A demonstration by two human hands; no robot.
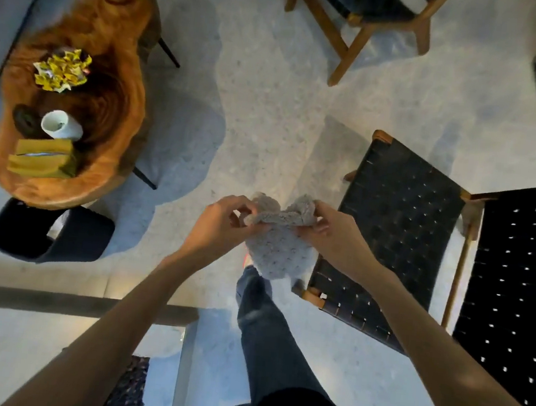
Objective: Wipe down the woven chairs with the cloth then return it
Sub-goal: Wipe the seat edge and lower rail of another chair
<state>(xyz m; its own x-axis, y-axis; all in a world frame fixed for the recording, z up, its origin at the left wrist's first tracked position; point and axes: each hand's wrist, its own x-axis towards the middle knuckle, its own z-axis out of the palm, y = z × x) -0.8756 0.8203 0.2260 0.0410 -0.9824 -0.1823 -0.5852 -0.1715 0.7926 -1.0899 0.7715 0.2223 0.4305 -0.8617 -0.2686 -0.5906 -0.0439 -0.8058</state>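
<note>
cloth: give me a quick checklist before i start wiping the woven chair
1. Grip on the cloth: ok, left hand and right hand each pinch its top edge.
2. Cloth opened flat: not ok, the top edge is bunched between the hands.
3. Cloth off the floor: ok, it hangs in the air.
4. Objects on the woven chair: ok, none on its seat.
5. Cloth damp or clean: cannot tell.

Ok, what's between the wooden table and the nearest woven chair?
Head view: bare speckled floor between wooden table and woven chair; left hand and right hand hold the cloth above it, beside the seat.
</note>
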